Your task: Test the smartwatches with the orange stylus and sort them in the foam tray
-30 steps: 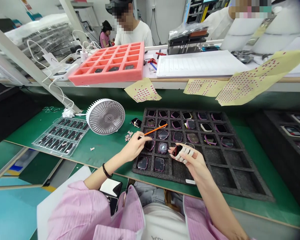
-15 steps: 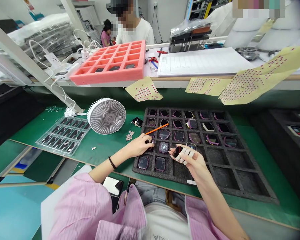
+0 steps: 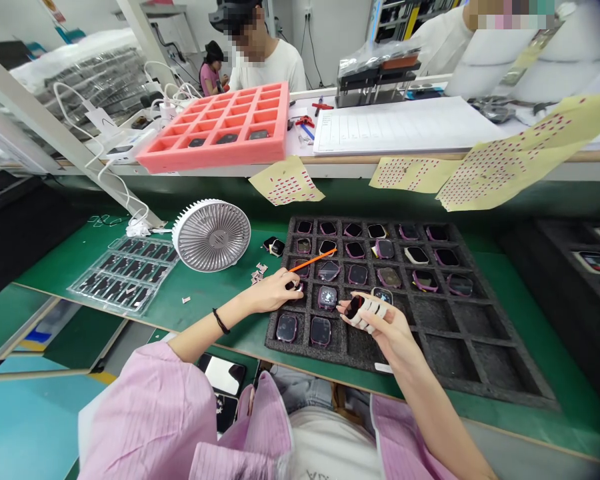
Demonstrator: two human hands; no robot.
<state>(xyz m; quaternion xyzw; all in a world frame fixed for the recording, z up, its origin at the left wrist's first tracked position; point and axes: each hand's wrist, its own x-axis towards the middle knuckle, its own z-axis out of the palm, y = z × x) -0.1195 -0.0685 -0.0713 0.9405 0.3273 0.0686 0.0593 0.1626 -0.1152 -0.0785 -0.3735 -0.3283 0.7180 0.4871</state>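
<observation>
My left hand (image 3: 276,291) is closed at the left edge of the black foam tray (image 3: 443,347), with an orange stick (image 3: 314,259) jutting out from its fingers to the right. A small dark piece with a pale rim, like a watch case (image 3: 293,286), shows at its fingertips; whether it is gripped or only touched I cannot tell. White finger cots cover several fingertips of my right hand (image 3: 383,323), which grips a dark-screened smartwatch (image 3: 354,307) above the tray. Nearby, a smartwatch with a lit face (image 3: 327,297) lies in its compartment, among several purple-rimmed ones.
A white fan (image 3: 211,235) stands left of the tray, beside small loose pieces (image 3: 259,273) and two watches (image 3: 274,247). Farther left lies a clear plastic tray of parts (image 3: 125,275). A pink foam tray (image 3: 213,157) overhangs the shelf; dotted yellow sheets (image 3: 287,183) hang below.
My left hand has shifted slightly left, with the dark piece at its fingertips; the orange stick stays in it. My right hand keeps hold of the smartwatch in nearly the same place.
</observation>
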